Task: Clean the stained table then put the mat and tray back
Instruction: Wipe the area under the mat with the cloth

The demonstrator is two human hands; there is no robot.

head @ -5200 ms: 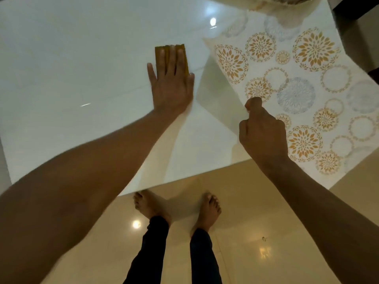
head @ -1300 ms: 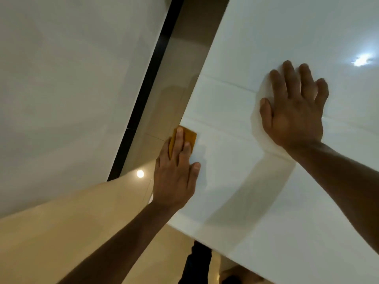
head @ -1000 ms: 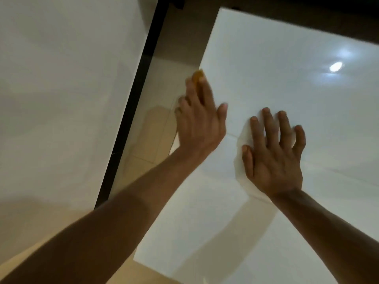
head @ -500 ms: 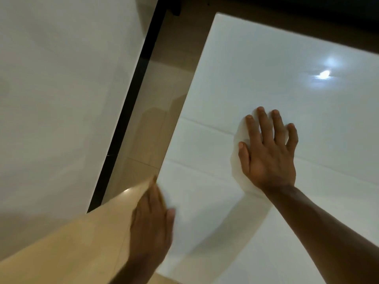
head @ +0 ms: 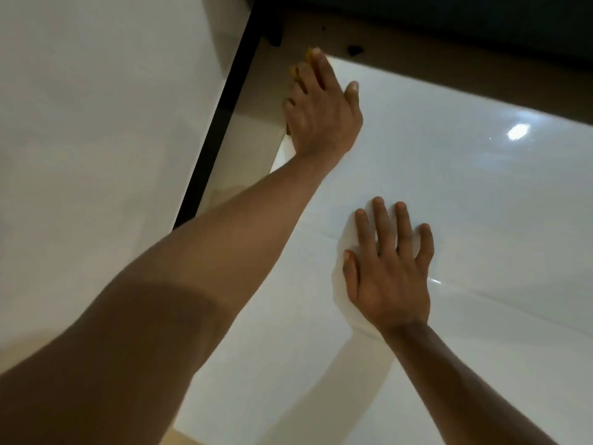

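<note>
Where the glossy white bench [head: 465, 194] narrows to its far left corner at about 11 o'clock, a yellow-orange cloth [head: 308, 56] is pressed down under the left hand [head: 322, 110]; only a thin sliver of it is seen past the fingertips, so its weave cannot be told. The fingers of that hand are laid flat and close together over the cloth, right at the bench's left edge. The right hand [head: 390, 271] is spread flat near the middle of the bench, fingers straight and slightly parted, with nothing gripped. A smooth, mirror-like surface is shown, with a bright lamp reflection at 2 o'clock and faint straight seams crossing it. Beyond the left edge a strip of beige floor [head: 247, 146] is seen, bounded at 10 o'clock by a pale wall [head: 96, 123] with a black trim [head: 221, 123]. Open bench surface is left toward 3 and 5 o'clock. Neither mat nor tray is in view.
</note>
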